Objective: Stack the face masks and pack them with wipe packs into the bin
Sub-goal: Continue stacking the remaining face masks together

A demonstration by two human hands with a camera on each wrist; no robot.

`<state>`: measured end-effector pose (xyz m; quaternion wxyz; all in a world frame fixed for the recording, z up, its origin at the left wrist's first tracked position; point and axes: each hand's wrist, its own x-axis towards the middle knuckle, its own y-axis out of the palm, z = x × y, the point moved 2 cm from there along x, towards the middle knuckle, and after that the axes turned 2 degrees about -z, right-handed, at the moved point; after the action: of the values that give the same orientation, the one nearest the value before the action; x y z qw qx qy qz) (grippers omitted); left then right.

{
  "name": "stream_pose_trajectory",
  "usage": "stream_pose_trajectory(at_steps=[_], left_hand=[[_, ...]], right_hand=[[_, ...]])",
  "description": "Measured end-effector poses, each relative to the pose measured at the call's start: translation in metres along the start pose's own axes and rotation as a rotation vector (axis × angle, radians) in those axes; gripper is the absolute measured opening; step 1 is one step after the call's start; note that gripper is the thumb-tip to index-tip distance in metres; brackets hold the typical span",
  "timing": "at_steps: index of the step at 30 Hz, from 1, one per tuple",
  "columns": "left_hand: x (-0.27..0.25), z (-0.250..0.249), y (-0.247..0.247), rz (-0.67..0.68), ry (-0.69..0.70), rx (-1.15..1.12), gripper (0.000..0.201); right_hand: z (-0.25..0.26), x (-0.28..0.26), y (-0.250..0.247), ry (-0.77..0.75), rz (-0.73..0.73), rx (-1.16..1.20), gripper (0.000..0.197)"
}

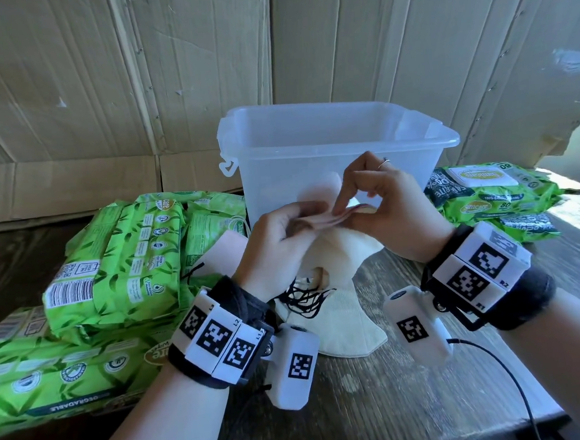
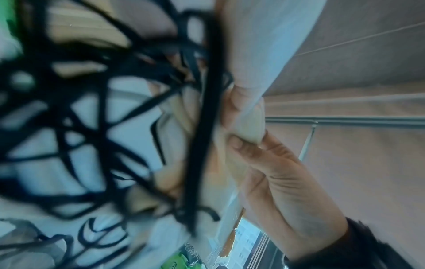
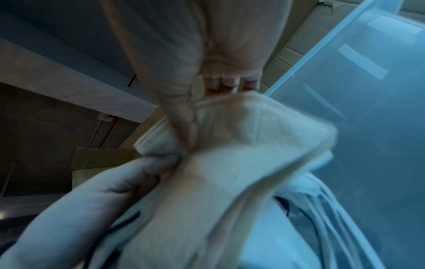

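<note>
Bin (image 1: 310,142) between wipe packs (image 1: 113,259)

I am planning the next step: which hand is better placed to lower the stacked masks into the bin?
Probably the left hand: it grips the mask stack, while the right hand only pinches its edge. The bin stands directly behind both.

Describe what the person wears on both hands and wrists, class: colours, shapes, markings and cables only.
The left hand is bare; the right hand has a thin ring. Each wrist has a dark fabric band carrying white blocks printed with black-and-white square codes, lettered L or R. A white rounded camera box hangs beneath each wrist. A black cable trails from the right one.
</note>
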<state>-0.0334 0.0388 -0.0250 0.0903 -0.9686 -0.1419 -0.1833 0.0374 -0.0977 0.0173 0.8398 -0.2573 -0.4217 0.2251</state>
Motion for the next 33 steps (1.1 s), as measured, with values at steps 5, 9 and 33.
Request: stream_pose_trajectory(at_steps=[5,9,33], left_hand=[[0.002,-0.007,-0.013,-0.229,-0.007,-0.114,0.029],[0.006,0.001,-0.014,-0.255,-0.032,-0.107,0.036],[-0.001,-0.003,-0.004,-0.009,0.140,-0.066,0.056]], right_hand=[[-0.001,-0.005,-0.007,0.051,0.025,0.258,0.019],[-0.005,-0.008,-0.013,0.116,0.079,0.407,0.035],[0.000,0.005,-0.008,0.196,-0.058,0.016,0.041]])
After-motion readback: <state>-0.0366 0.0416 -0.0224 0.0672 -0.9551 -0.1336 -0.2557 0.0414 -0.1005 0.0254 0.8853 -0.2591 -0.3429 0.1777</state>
